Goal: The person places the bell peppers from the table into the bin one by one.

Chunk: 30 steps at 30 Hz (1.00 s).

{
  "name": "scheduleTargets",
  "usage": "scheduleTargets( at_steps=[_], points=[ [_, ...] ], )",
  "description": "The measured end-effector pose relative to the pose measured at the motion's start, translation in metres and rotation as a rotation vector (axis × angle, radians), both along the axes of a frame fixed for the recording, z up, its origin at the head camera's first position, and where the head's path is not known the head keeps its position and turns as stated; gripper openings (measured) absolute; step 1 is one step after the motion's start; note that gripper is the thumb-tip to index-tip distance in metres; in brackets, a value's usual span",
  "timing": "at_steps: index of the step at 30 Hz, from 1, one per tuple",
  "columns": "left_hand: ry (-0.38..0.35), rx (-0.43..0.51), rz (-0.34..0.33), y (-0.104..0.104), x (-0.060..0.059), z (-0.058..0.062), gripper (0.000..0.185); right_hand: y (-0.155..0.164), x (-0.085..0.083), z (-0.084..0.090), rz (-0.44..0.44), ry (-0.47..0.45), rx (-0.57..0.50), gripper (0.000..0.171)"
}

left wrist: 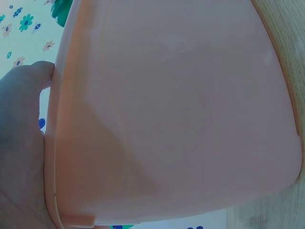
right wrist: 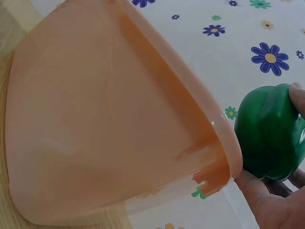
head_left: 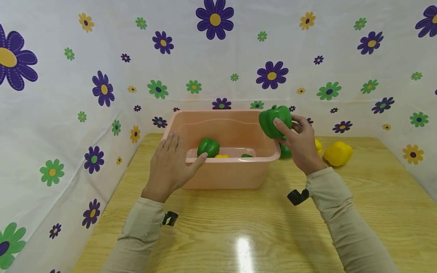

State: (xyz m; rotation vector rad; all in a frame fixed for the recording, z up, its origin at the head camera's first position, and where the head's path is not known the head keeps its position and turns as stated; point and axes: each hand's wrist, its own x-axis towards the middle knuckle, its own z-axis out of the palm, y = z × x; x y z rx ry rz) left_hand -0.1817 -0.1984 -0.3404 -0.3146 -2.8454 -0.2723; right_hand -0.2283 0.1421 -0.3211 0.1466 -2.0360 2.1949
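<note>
A peach-colored plastic tub [head_left: 225, 174] stands on the table. My left hand [head_left: 172, 163] rests at its front left rim with straight fingers, the thumb lying along the front edge. Above the tub's right rim, my right hand [head_left: 303, 148] holds a green bell pepper [head_left: 268, 124] between thumb and fingers; the right wrist view also has this pepper [right wrist: 267, 131] beside the tub's rim. Inside the tub lie another green bell pepper [head_left: 206, 147], a yellow piece [head_left: 222, 156] and a bit of green [head_left: 246, 155], the last two mostly hidden by the front wall.
Right of the tub, a yellow bell pepper [head_left: 338, 153] lies on the wooden table [head_left: 218, 223]. Partly behind my right hand are a green pepper [head_left: 285, 151] and another yellow one [head_left: 318, 146]. A flower-printed white sheet [head_left: 119, 57] hangs behind and at the sides.
</note>
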Motion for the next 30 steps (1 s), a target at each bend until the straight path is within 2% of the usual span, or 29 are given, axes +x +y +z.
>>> scheduleTargets(
  at_steps=[5,12,18,30],
  points=[
    [-0.012,0.006,-0.003,0.0026,0.0005,0.0002,0.109,0.0024,0.0017,-0.002,0.0,0.014,0.019,0.071],
    [0.022,-0.004,-0.01,0.0027,-0.0004,-0.0008,0.107,0.0024,0.0026,-0.002,-0.002,0.031,0.062,0.071],
    [0.034,-0.011,-0.008,0.0009,-0.001,-0.0002,0.107,-0.0003,0.0028,-0.0005,-0.004,0.029,0.051,0.071],
    [0.023,-0.006,-0.003,0.0004,-0.0002,-0.0001,0.107,-0.0031,0.0015,-0.0014,0.003,0.062,0.156,0.07]
  ],
)
